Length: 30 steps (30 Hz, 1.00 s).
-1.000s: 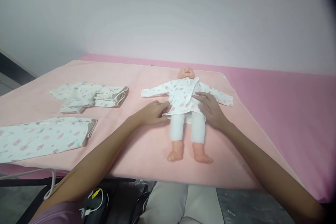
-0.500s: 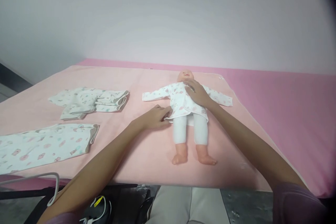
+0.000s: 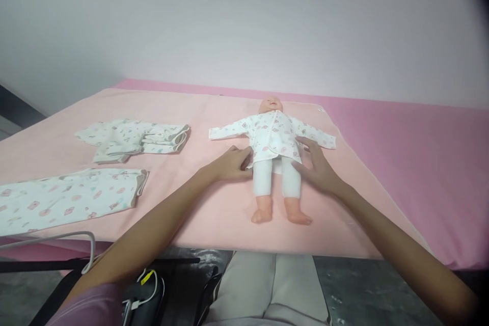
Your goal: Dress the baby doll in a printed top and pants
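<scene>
Left grip [image 3: 233,164] pinches the hem of a white, pink-patterned shirt [image 3: 267,135]; right grip [image 3: 320,168], fingers spread, touches its other side. Between them I see the doll [image 3: 262,179], face-up, sleeves outstretched, white-legged, barefoot.

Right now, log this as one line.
left hand: at lower edge of white printed cloth jacket; right hand: spread at jacket's opposite side; peach-headed doll: face up, wearing jacket; pale-pink sheet: beneath doll
</scene>
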Each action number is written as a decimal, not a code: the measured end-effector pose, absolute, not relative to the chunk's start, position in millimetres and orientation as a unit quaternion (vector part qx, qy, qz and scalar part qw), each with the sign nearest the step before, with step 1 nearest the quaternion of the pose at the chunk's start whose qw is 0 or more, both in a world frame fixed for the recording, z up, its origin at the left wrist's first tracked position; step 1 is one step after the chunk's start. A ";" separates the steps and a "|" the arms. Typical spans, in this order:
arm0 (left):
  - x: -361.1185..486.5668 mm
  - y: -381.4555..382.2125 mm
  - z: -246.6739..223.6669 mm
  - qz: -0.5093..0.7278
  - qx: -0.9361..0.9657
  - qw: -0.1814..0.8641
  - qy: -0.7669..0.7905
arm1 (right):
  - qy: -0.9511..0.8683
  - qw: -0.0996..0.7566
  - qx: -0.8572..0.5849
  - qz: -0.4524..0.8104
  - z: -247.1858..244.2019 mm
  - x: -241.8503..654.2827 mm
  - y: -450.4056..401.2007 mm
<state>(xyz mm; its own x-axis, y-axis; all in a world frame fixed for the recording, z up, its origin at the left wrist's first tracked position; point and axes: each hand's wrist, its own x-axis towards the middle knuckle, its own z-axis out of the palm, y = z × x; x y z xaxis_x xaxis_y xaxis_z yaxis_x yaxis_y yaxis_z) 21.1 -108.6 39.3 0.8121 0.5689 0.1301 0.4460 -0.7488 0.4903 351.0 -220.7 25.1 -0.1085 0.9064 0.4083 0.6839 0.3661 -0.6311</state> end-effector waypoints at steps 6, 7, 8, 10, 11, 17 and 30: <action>44.5 -122.5 21.9 0.221 0.864 0.315 0.326 | -0.749 0.351 -0.523 0.205 17.3 380.5 -214.9; 49.3 -125.7 19.3 0.240 0.847 0.346 0.325 | -0.751 0.362 -0.522 0.182 18.5 380.7 -208.4; 53.5 -128.6 17.3 0.256 0.833 0.370 0.323 | -0.751 0.375 -0.522 0.153 19.3 379.9 -201.6; 58.2 -132.6 16.0 0.274 0.820 0.385 0.324 | -0.749 0.399 -0.522 0.087 19.0 376.2 -190.1; 58.1 -133.1 16.5 0.274 0.823 0.372 0.330 | -0.746 0.408 -0.522 0.059 18.1 373.7 -186.4; 40.5 -124.5 28.9 0.323 0.855 0.196 0.354 | -0.733 0.419 -0.533 -0.051 19.0 357.4 -192.3; 73.2 -104.3 73.8 0.330 0.818 0.113 0.457 | -0.652 0.418 -0.631 -0.050 61.3 381.8 -159.4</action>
<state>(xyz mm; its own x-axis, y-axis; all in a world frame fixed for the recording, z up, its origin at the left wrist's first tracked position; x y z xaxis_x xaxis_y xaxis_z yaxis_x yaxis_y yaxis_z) 73.2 -104.3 73.8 0.3641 0.8224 0.4371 0.6738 -0.5566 0.4859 381.8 -159.4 61.3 0.1450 0.7812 0.6072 0.8642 0.1988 -0.4622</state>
